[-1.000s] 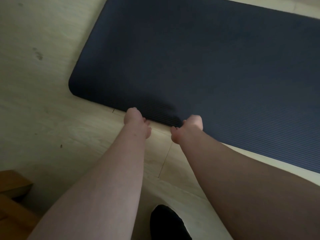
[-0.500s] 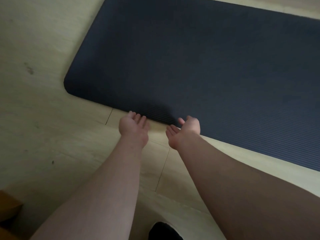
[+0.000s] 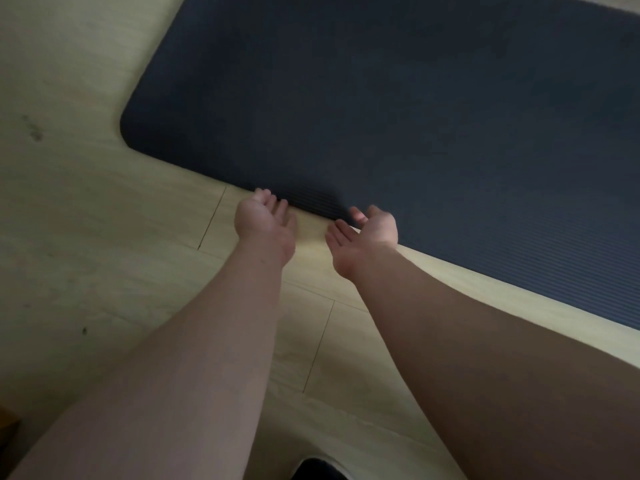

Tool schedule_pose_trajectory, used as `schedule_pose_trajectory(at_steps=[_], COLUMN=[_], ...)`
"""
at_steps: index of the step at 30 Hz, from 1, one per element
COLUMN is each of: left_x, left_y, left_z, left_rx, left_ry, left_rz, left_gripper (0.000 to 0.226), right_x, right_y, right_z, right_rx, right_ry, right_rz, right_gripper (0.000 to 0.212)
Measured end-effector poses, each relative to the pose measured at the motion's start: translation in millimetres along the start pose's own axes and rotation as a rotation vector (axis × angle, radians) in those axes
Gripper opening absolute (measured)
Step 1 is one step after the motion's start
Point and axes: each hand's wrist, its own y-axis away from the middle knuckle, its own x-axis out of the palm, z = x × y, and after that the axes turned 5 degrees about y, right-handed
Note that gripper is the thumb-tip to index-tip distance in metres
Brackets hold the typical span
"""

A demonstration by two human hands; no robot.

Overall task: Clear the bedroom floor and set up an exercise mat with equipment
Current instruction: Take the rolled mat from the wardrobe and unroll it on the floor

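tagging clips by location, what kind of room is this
Probably a room at home set up for exercise: a dark ribbed exercise mat lies flat on a pale wood-plank floor. Nothing more settles it.

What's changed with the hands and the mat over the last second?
The left hand and right hand let go of the mat, whose near edge they gripped a second ago; both are now open, palms up, beside that edge. The mat stays flat on the floor.

Dark mat (image 3: 398,109) flat on floor (image 3: 69,220); left hand (image 3: 265,221), right hand (image 3: 367,237) relaxed beside edge.
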Motion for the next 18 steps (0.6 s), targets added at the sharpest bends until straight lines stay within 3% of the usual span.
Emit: schedule_pose_trajectory(at_steps=[10, 18], left_x=[22, 89], left_y=[48, 125], left_z=[30, 117], left_rx=[-0.013, -0.109], left_ry=[-0.162, -0.361], left_rz=[-0.223, -0.166], left_gripper=[0.026, 0.028], right_x=[-28, -108], right_y=[32, 75], right_z=[19, 89], right_rx=[-0.003, -0.044], right_ry=[-0.044, -0.178], right_rz=[0.003, -0.066], right_gripper=[0.045, 0.052])
